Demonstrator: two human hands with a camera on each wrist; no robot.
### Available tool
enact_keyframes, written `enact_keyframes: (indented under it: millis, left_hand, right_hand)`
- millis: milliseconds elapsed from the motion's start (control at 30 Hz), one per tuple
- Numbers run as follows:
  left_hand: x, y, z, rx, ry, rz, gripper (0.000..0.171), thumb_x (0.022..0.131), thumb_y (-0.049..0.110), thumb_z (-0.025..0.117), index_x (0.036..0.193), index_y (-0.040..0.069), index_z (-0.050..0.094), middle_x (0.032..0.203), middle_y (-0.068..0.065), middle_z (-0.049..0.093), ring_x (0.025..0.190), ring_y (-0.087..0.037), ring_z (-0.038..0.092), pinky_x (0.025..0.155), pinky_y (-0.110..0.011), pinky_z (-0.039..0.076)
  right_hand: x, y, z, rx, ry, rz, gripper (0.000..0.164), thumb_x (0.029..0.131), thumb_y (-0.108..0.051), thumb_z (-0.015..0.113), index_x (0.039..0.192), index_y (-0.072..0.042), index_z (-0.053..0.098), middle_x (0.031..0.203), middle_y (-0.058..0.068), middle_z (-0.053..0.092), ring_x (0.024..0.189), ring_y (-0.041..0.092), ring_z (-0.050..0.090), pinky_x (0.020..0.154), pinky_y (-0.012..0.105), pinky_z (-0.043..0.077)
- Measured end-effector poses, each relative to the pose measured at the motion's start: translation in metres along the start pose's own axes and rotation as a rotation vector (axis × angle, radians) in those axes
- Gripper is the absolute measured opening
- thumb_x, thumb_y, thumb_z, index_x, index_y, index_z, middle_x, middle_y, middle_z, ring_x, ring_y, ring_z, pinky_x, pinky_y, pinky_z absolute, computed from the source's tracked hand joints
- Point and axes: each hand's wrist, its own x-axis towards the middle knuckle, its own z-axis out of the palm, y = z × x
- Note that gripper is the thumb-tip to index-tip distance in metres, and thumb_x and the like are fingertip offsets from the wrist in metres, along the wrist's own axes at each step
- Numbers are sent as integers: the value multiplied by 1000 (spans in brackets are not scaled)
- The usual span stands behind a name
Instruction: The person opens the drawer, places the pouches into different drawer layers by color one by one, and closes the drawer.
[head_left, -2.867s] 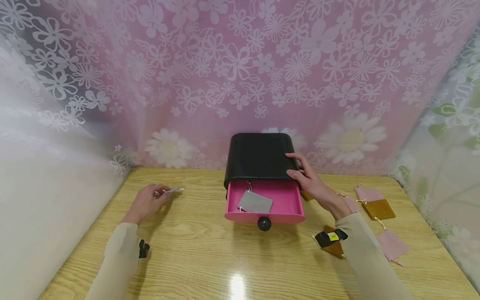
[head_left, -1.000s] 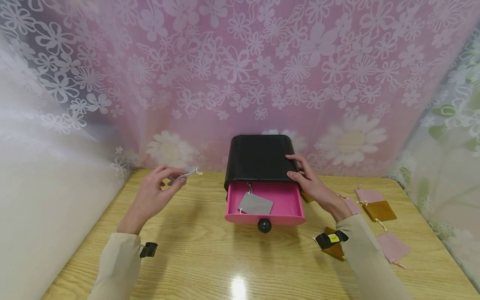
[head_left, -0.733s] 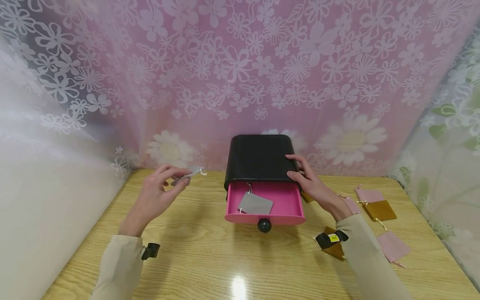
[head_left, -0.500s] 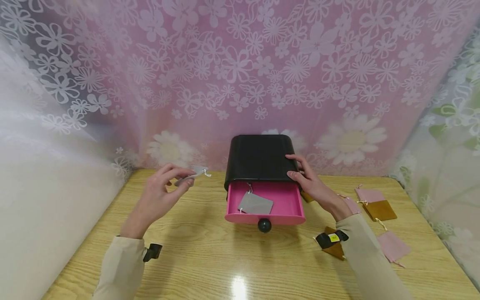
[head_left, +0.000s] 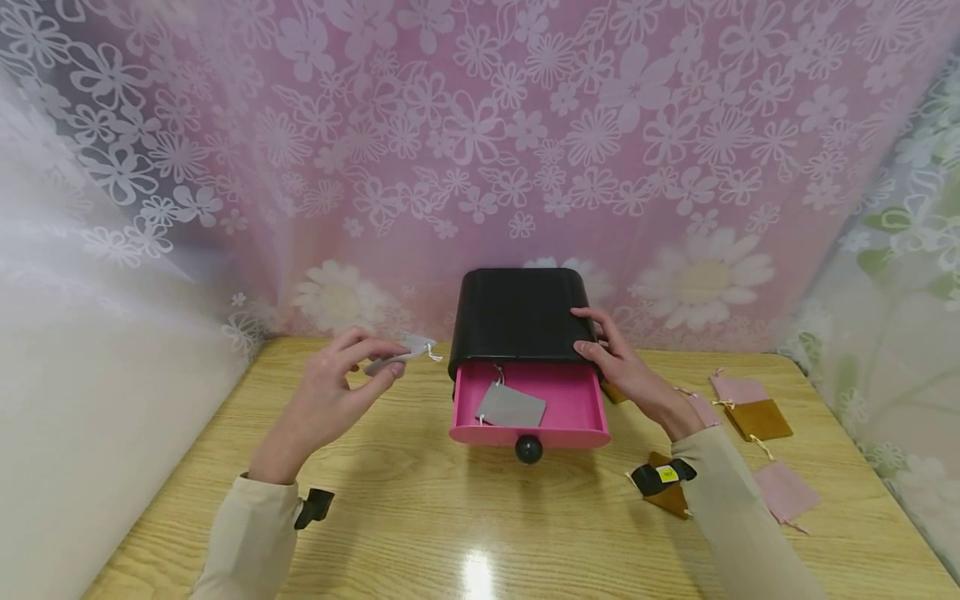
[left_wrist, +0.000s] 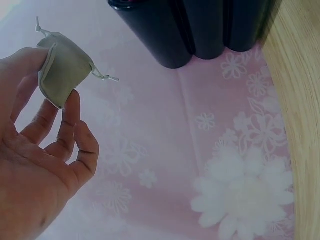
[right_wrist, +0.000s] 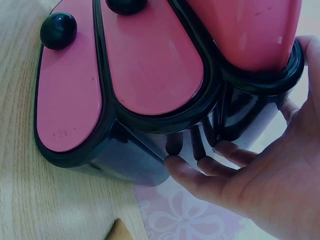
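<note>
My left hand (head_left: 322, 404) pinches a small grey drawstring pouch (left_wrist: 67, 67) between thumb and fingers, held above the table just left of a black drawer box (head_left: 521, 312). White cord ends dangle from the pouch. The box's top drawer (head_left: 487, 436), pink with a black round knob (head_left: 528, 450), is pulled out. Another grey pouch (head_left: 513, 406) lies flat inside it. My right hand (head_left: 630, 375) holds the box by its right side, thumb and a finger over the top. In the right wrist view, two lower drawers (right_wrist: 155, 65) are closed, and other fingertips touch the side.
Pink pouches (head_left: 786, 492) and brown pouches (head_left: 761, 419) lie on the right of the wooden table (head_left: 405, 500); one brown pouch (head_left: 667, 502) is partly under the right wrist. A floral curtain (head_left: 480, 167) hangs behind the box.
My left hand has lifted the grey pouch and carried it rightward toward the box, its cord end now close to the box's left side. The right hand and drawer have stayed put.
</note>
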Motion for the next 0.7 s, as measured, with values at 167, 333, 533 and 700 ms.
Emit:
enact_keyframes:
  millis: [167,333,533,700]
  left_hand:
    - [1,6,3,-5,-21,5,18,94,17,75,110,24,77,98,12,64,80,-6,53,63,-24,39]
    - [2,11,8,-17,-47,22,18,93,18,76,110,24,77,102,11,65,82,-7,54,67,-24,41]
    - [2,15,17,-41,-77,41,18,94,19,75,111,25,77,104,12,65,85,-5,54,71,-25,44]
    - [1,18,24,-63,-93,42,19,94,20,75,111,27,77,105,12,66,89,-5,56,73,-25,45]
  right_hand:
    - [0,0,-1,7,-1,1,57,111,-30,43,161,-25,19,151,25,32,134,40,43,97,35,46]
    - [1,1,-1,7,-3,2,57,111,-31,43,161,-25,19,152,25,31,135,40,42,98,38,45]
    - [0,1,-1,9,0,4,56,111,-30,44,161,-25,19,151,25,31,134,40,43,96,35,46]
    - [-1,0,0,13,0,2,56,111,-30,44,161,-24,19,152,26,31,135,41,43,98,36,46]
